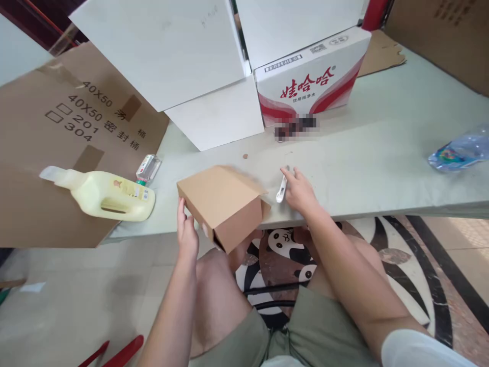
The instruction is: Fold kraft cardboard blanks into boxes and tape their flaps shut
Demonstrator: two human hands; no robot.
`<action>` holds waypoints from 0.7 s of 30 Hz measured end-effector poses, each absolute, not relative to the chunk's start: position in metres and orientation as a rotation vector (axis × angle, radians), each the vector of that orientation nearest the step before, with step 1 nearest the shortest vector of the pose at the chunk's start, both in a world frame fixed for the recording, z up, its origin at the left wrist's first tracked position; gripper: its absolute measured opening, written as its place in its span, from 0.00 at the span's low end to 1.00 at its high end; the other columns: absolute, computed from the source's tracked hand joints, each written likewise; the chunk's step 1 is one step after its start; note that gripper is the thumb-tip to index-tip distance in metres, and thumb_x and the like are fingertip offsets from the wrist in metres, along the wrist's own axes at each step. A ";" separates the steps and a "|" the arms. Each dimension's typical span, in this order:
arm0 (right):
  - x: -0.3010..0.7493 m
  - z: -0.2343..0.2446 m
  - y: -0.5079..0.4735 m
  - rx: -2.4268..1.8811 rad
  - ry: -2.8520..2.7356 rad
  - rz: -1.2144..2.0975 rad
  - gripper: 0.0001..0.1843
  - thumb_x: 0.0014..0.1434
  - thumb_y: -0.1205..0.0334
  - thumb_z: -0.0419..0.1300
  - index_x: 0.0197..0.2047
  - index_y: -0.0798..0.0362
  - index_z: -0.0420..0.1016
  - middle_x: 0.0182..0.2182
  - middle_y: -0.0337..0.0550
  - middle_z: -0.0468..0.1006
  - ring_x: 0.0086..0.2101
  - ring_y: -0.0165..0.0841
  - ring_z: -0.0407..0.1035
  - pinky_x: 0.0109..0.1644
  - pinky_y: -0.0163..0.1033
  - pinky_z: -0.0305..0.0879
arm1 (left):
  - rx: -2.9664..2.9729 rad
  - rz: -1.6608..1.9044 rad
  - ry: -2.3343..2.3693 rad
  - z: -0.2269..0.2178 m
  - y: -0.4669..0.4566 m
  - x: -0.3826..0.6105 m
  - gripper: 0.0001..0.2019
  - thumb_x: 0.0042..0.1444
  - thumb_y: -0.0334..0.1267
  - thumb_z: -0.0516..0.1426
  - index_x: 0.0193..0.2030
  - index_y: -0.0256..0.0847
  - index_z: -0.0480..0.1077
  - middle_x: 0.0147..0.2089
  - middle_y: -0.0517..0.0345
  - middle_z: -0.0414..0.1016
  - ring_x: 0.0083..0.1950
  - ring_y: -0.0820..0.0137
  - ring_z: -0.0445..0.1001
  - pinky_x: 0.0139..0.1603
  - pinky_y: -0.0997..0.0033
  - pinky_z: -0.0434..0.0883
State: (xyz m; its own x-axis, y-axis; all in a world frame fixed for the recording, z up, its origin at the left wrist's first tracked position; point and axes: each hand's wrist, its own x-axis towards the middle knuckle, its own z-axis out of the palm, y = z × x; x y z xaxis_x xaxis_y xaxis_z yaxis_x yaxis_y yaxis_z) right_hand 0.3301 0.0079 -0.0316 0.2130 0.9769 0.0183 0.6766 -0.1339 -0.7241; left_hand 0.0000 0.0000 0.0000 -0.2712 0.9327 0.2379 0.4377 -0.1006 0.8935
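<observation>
A small brown cardboard box [220, 204] sits at the front edge of the pale table [382, 168], its open end overhanging toward my knees. My left hand [187, 232] presses against the box's left side, fingers straight and together. My right hand [300, 191] rests on the table to the right of the box, fingers closed around a small white tool [281, 191], probably a box cutter.
A pale yellow jug [107, 193] lies on its side on flat brown cardboard [46, 142] at left, a small bottle [148, 167] beside it. White boxes [214, 112] and a red-and-white printed carton [311, 76] stand behind. A crumpled plastic bottle [460, 152] lies far right.
</observation>
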 end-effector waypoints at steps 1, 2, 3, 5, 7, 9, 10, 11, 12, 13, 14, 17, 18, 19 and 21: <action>0.328 -0.031 0.008 -1.893 -1.533 0.632 0.35 0.56 0.73 0.53 0.68 0.55 0.68 0.69 0.59 0.62 0.67 0.56 0.57 0.68 0.63 0.57 | 1.361 1.352 1.703 -0.004 -0.001 -0.001 0.30 0.59 0.45 0.56 0.68 0.48 0.63 0.78 0.53 0.51 0.79 0.62 0.50 0.77 0.61 0.49; 0.325 -0.030 0.008 -1.897 -1.544 0.630 0.33 0.57 0.71 0.53 0.66 0.56 0.71 0.69 0.59 0.62 0.68 0.56 0.55 0.69 0.63 0.55 | 1.234 1.349 1.699 -0.008 -0.002 -0.001 0.29 0.58 0.46 0.58 0.67 0.49 0.65 0.78 0.53 0.53 0.78 0.61 0.51 0.76 0.61 0.52; 0.322 -0.029 0.008 -1.884 -1.566 0.642 0.29 0.57 0.70 0.54 0.62 0.56 0.75 0.67 0.57 0.65 0.68 0.56 0.55 0.70 0.63 0.53 | 1.124 1.347 1.690 -0.011 -0.003 0.000 0.28 0.57 0.47 0.59 0.65 0.48 0.66 0.77 0.51 0.55 0.77 0.60 0.54 0.74 0.60 0.56; 0.317 -0.026 0.006 -1.791 -1.646 0.724 0.24 0.58 0.67 0.54 0.54 0.54 0.81 0.63 0.53 0.72 0.67 0.52 0.57 0.71 0.60 0.52 | 0.974 1.336 1.676 -0.017 -0.007 0.001 0.25 0.55 0.50 0.60 0.58 0.45 0.71 0.73 0.48 0.62 0.74 0.57 0.60 0.69 0.59 0.65; 0.313 -0.022 0.003 -1.595 -1.762 0.832 0.22 0.57 0.67 0.52 0.49 0.52 0.82 0.58 0.49 0.77 0.64 0.49 0.63 0.72 0.58 0.51 | 0.935 1.322 1.681 -0.020 -0.012 0.002 0.23 0.53 0.52 0.62 0.52 0.42 0.73 0.67 0.46 0.69 0.70 0.56 0.65 0.62 0.60 0.71; 0.309 -0.016 -0.002 -1.357 -1.852 0.897 0.22 0.56 0.67 0.51 0.49 0.51 0.80 0.56 0.48 0.78 0.61 0.47 0.66 0.72 0.58 0.51 | 0.955 1.321 1.695 -0.019 -0.018 0.004 0.21 0.50 0.52 0.65 0.46 0.41 0.75 0.61 0.46 0.74 0.65 0.58 0.70 0.57 0.64 0.74; 0.308 -0.013 -0.005 -1.264 -1.872 0.904 0.22 0.56 0.66 0.52 0.50 0.51 0.78 0.56 0.48 0.78 0.60 0.47 0.66 0.70 0.59 0.53 | 0.966 1.325 1.695 -0.017 -0.022 0.005 0.20 0.48 0.51 0.66 0.43 0.41 0.75 0.57 0.47 0.76 0.62 0.59 0.73 0.55 0.66 0.74; 0.306 -0.010 -0.007 -1.192 -1.876 0.910 0.21 0.56 0.64 0.53 0.51 0.51 0.77 0.56 0.49 0.78 0.59 0.48 0.66 0.68 0.60 0.56 | 0.967 1.328 1.684 -0.013 -0.025 0.007 0.20 0.46 0.50 0.68 0.42 0.41 0.74 0.54 0.48 0.77 0.59 0.61 0.75 0.54 0.67 0.75; 0.304 -0.008 -0.010 -1.139 -1.863 0.923 0.20 0.57 0.62 0.54 0.52 0.52 0.75 0.55 0.50 0.77 0.58 0.48 0.66 0.66 0.60 0.59 | 0.956 1.331 1.661 -0.007 -0.028 0.010 0.21 0.44 0.49 0.70 0.41 0.41 0.74 0.51 0.50 0.78 0.56 0.62 0.76 0.53 0.68 0.75; 0.302 -0.006 -0.012 -1.099 -1.839 0.949 0.21 0.57 0.59 0.55 0.54 0.52 0.73 0.56 0.52 0.76 0.57 0.49 0.67 0.63 0.59 0.62 | 0.934 1.335 1.628 -0.001 -0.032 0.013 0.22 0.42 0.47 0.71 0.41 0.42 0.73 0.48 0.51 0.79 0.53 0.63 0.77 0.53 0.68 0.75; 0.299 -0.005 -0.014 -1.067 -1.813 0.984 0.23 0.58 0.57 0.56 0.56 0.53 0.71 0.56 0.53 0.75 0.57 0.49 0.67 0.62 0.57 0.64 | 0.901 1.347 1.591 0.005 -0.034 0.016 0.23 0.41 0.46 0.72 0.42 0.42 0.72 0.47 0.53 0.79 0.52 0.64 0.78 0.52 0.68 0.75; 0.290 -0.010 -0.015 -1.038 -1.760 1.101 0.31 0.60 0.55 0.57 0.66 0.51 0.61 0.62 0.54 0.70 0.60 0.49 0.65 0.61 0.54 0.65 | 0.809 1.397 1.491 0.022 -0.041 0.027 0.24 0.41 0.43 0.72 0.44 0.47 0.70 0.50 0.57 0.79 0.50 0.65 0.78 0.48 0.68 0.76; 0.286 -0.013 -0.014 -1.055 -1.756 1.125 0.33 0.60 0.55 0.56 0.68 0.50 0.58 0.64 0.54 0.69 0.61 0.49 0.64 0.62 0.54 0.65 | 0.797 1.401 1.455 0.026 -0.043 0.030 0.25 0.42 0.43 0.71 0.47 0.50 0.69 0.53 0.59 0.78 0.51 0.65 0.78 0.46 0.67 0.77; 0.283 -0.016 -0.013 -1.078 -1.752 1.140 0.34 0.60 0.55 0.56 0.69 0.50 0.56 0.64 0.54 0.68 0.61 0.50 0.64 0.62 0.54 0.65 | 0.793 1.398 1.420 0.028 -0.045 0.032 0.27 0.43 0.43 0.71 0.50 0.54 0.67 0.55 0.60 0.77 0.51 0.64 0.78 0.45 0.65 0.77; 0.277 -0.022 -0.010 -1.127 -1.730 1.157 0.34 0.58 0.58 0.55 0.68 0.52 0.57 0.60 0.55 0.71 0.60 0.51 0.65 0.61 0.56 0.65 | 0.796 1.362 1.367 0.029 -0.048 0.033 0.31 0.45 0.44 0.70 0.55 0.59 0.64 0.59 0.59 0.75 0.51 0.63 0.79 0.45 0.62 0.78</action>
State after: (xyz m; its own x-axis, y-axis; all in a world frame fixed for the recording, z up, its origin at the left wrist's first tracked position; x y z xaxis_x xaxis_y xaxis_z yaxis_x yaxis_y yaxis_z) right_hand 0.2765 -0.0102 -0.0222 -0.3259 0.9387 0.1125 0.2550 0.2018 -0.9457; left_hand 0.0334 -0.0482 0.0286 -0.2769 0.9403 -0.1979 -0.1940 0.1470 0.9699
